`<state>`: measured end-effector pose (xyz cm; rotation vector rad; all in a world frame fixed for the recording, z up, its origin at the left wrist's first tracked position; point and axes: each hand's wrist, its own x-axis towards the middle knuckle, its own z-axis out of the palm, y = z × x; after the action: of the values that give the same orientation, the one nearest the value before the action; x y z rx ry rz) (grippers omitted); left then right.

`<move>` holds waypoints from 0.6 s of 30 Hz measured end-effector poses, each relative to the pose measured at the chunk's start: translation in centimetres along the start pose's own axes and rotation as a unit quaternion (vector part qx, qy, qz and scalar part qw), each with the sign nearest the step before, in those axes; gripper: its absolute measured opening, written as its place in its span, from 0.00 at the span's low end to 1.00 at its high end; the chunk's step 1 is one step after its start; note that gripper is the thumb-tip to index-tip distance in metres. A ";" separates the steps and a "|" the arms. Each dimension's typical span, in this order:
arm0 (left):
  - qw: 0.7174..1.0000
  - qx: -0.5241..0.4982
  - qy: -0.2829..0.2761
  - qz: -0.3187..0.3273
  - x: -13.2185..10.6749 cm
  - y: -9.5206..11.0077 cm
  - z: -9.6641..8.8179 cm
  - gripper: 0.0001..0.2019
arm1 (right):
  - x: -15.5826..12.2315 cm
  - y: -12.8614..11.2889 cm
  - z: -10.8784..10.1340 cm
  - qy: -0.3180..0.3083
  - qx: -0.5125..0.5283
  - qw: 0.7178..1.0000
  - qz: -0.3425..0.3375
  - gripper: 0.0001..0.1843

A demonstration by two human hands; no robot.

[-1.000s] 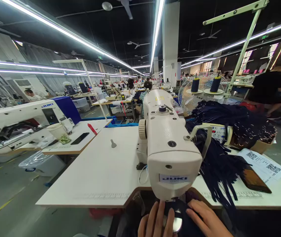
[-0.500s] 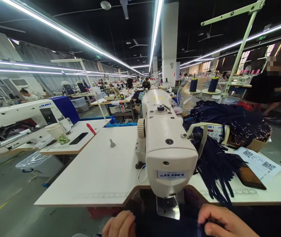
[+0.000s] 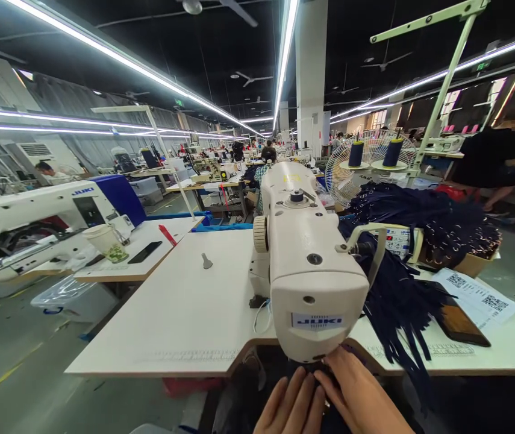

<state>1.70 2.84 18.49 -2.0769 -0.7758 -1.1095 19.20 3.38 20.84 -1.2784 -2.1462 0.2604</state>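
A cream JUKI sewing machine point(image 3: 311, 265) stands in the middle of a white table point(image 3: 185, 313), its head end facing me. Just below the head, at the bottom edge of view, my left hand point(image 3: 296, 407) and my right hand point(image 3: 361, 395) lie side by side with fingers stretched flat on dark navy fabric point(image 3: 329, 416). The fingertips reach up under the machine head, where the needle area is hidden. A bundle of navy straps point(image 3: 397, 295) hangs off the machine's right side.
A heap of navy pieces point(image 3: 429, 220) fills a box at the right, by a fan point(image 3: 374, 163) and two thread cones. A phone point(image 3: 458, 325) and printed sheets point(image 3: 478, 298) lie on the table's right. Another machine point(image 3: 26, 223), a cup point(image 3: 106, 241) and people sit beyond.
Half a second ago my hands were apart at the bottom corners, pulling the fabric back. Now both have come together and pushed forward under the machine head.
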 end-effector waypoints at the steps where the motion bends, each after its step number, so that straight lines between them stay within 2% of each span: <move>1: 0.999 0.003 0.009 -0.033 0.2 0.5 0.4 0.18 | 0.0 0.0 -0.2 -0.003 0.061 0.997 0.054 0.10; 4: 0.991 0.015 0.079 -0.108 0.3 1.2 1.2 0.20 | 0.3 0.4 -0.6 -0.022 0.231 0.959 0.161 0.05; 6: 0.988 0.021 0.090 -0.122 0.2 1.2 1.4 0.21 | 0.5 0.7 -0.7 -0.032 0.300 0.934 0.191 0.07; 8: 0.988 0.024 0.091 -0.121 0.2 1.0 1.4 0.21 | 0.7 1.0 -0.7 -0.038 0.325 0.925 0.195 0.08; 11: 0.990 0.034 0.082 -0.112 0.2 0.6 0.8 0.20 | 0.9 1.2 -0.6 -0.036 0.300 0.936 0.180 0.10; 15: 0.993 0.024 -0.008 -0.118 0.3 0.3 -0.4 0.18 | 1.3 1.1 -0.5 -0.033 0.234 0.956 0.174 0.13; 18: 0.991 0.019 -0.037 -0.123 0.5 0.2 -1.0 0.17 | 1.5 1.1 -0.2 -0.030 0.196 0.963 0.182 0.14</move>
<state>1.62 2.02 19.26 -2.0391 -1.1057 -1.1428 19.62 5.16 21.05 -1.4257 -1.7715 0.8427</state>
